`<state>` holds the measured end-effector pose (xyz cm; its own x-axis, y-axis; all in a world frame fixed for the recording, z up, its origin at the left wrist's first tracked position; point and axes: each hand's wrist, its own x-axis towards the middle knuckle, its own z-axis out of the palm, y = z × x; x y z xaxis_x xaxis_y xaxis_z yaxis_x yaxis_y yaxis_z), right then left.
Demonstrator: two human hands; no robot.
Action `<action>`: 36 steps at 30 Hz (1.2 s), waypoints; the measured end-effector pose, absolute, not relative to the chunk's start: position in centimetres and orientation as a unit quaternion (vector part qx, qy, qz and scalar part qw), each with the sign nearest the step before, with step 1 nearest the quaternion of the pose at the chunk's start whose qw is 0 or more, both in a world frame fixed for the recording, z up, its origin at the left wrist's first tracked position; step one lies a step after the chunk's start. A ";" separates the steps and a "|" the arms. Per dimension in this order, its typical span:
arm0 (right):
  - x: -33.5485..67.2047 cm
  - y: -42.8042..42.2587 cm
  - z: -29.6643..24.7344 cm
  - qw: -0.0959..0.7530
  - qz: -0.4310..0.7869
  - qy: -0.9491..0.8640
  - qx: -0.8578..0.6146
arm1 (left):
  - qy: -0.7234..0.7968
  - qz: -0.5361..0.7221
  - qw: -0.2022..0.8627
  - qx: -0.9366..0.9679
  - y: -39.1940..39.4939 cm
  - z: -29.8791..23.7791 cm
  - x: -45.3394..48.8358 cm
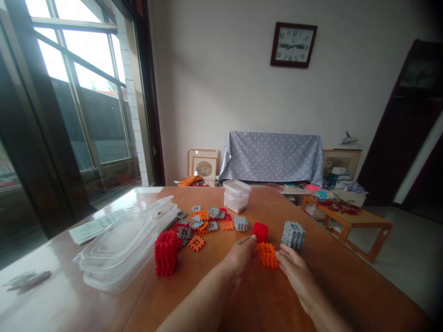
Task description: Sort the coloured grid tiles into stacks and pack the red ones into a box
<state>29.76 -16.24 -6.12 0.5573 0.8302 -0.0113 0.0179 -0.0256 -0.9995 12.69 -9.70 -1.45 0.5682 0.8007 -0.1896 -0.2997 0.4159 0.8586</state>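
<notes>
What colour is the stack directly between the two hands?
The stack is orange; the head view shows it.

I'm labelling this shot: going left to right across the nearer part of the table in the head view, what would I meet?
Small clear plastic packet, clear rectangular plasticware, tall red plastic lattice stack, flat orange square plastic lattice piece, left hand, orange plastic lattice stack, right hand.

Head cam, wearer's POV, fwd/down over table [194,267] (close), wall [221,83] in bkgd.
</notes>
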 end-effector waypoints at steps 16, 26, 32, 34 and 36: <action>19.1 -12.3 -4.6 0.548 0.430 -0.458 -0.552 | 0.442 0.389 0.673 0.448 -8.5 -0.5 4.1; 17.0 -9.9 -2.7 0.470 0.446 -0.508 -0.567 | 0.520 0.407 0.564 0.496 -6.5 -1.4 -0.3; 18.9 -7.5 -1.7 0.395 0.384 -0.661 -0.510 | 0.524 0.413 0.540 0.513 -5.5 -2.2 -1.0; 19.1 -7.2 -1.8 0.359 0.401 -0.687 -0.489 | 0.525 0.411 0.533 0.520 -5.4 -2.3 -1.0; 19.2 -7.1 -2.1 0.341 0.410 -0.699 -0.477 | 0.527 0.407 0.517 0.538 -5.5 -2.3 -0.8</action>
<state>19.20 -7.11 -2.10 -0.3119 0.9463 0.0855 0.3871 0.2087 -0.8981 -0.82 -5.46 -2.32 0.1138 0.9878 -0.1064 0.1463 0.0893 0.9852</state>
